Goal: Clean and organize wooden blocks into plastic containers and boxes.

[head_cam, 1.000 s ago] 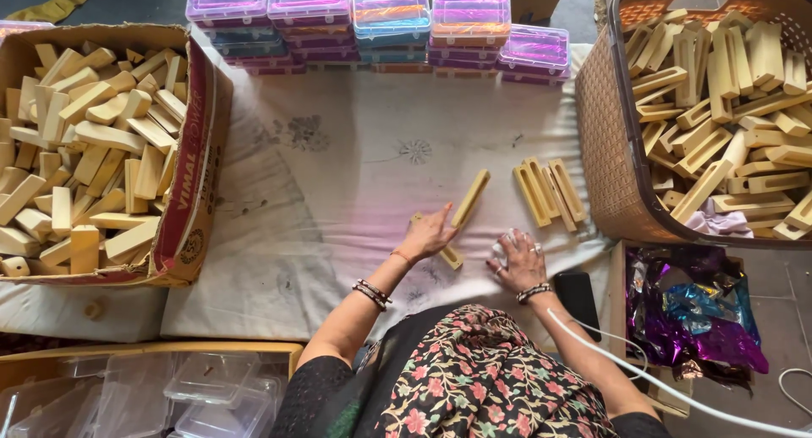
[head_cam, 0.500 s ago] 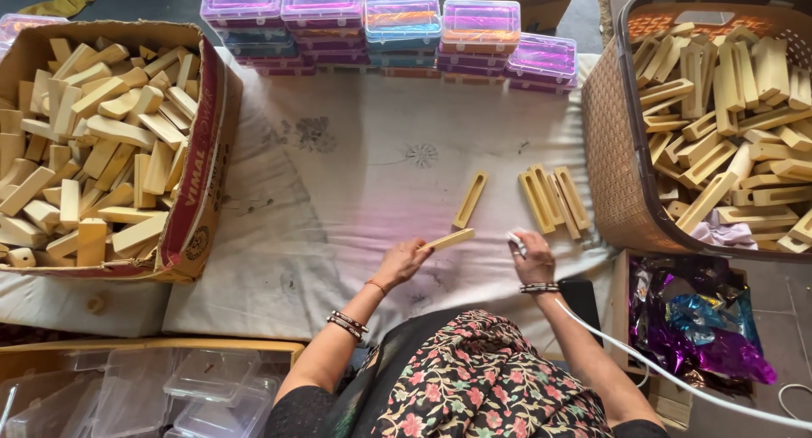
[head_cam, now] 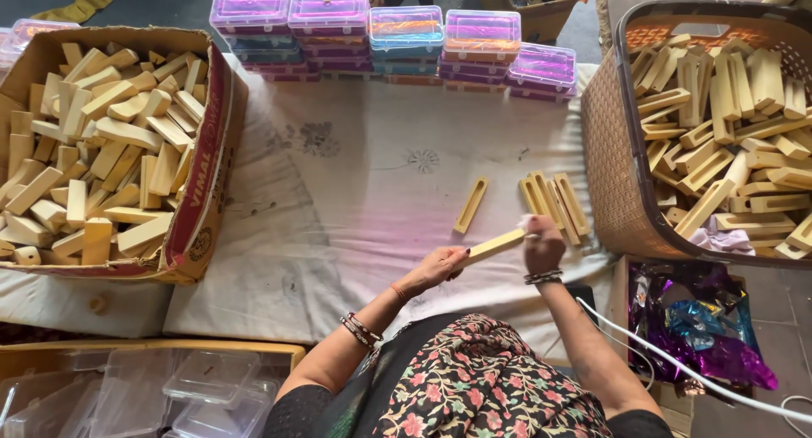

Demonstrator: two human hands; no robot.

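My left hand (head_cam: 438,267) holds one end of a pale yellow wooden bar (head_cam: 495,245) lifted off the white cloth (head_cam: 355,193). My right hand (head_cam: 542,245) is closed on a small white cloth wad (head_cam: 527,223) pressed against the bar's far end. A slotted wooden piece (head_cam: 471,205) lies alone on the cloth just beyond. A few more slotted pieces (head_cam: 554,199) lie side by side to its right, close to my right hand.
A cardboard box (head_cam: 199,176) full of plain wooden blocks sits at left. A woven basket (head_cam: 611,150) of slotted pieces stands at right. Stacked coloured plastic cases (head_cam: 397,34) line the far edge. Clear plastic boxes (head_cam: 169,387) lie bottom left, crumpled shiny foil (head_cam: 694,320) and a white cable (head_cam: 677,372) bottom right.
My left hand picked the wooden bar up from the cloth and carried it right. My right hand rose with the white wad to meet the bar's end.
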